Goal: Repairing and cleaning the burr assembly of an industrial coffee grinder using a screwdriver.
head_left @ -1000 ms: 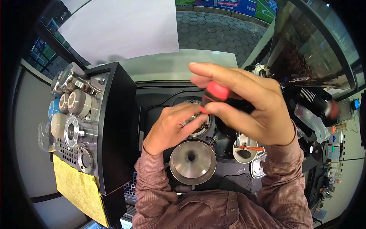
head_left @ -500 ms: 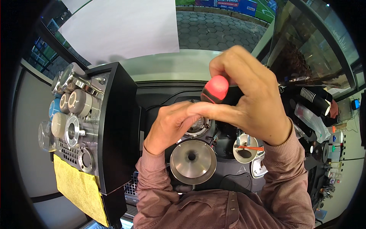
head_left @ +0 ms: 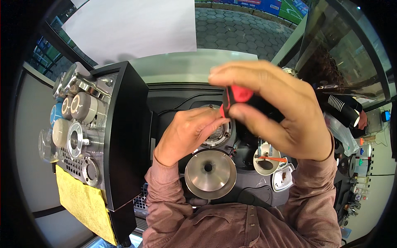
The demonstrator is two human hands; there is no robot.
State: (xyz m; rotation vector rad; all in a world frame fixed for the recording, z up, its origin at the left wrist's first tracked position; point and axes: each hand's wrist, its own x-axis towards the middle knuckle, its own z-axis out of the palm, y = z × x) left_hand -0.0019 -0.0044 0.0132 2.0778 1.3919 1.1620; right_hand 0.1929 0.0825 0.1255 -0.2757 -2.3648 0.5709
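A screwdriver with a red-and-black handle point(head_left: 242, 94) stands on end over an opened coffee grinder point(head_left: 216, 138), whose round metal burr part shows below. My right hand point(head_left: 285, 103) arches around the handle's top, thumb pressed to its side and fingers loosely bent over it. Lower down, my left hand point(head_left: 180, 132) has its fingertips closed at the handle's base. The shaft and tip are hidden behind my left fingers. Nearer to me sits a wide steel funnel-shaped bowl point(head_left: 209, 175) with a dark centre hole.
At left, a black machine point(head_left: 130, 136) carries cups and metal parts point(head_left: 78, 140) on top, with a yellow cloth point(head_left: 84, 202) draped over its edge. To the right stand a white cup point(head_left: 266, 166) with an orange-handled tool and a small white tray point(head_left: 283, 180). Black paper cups point(head_left: 341, 109) lie farther right.
My right hand has loosened and turned around the handle, its fingers now reaching over the top. The handle leans differently, showing more black. My left hand stays nearly in place.
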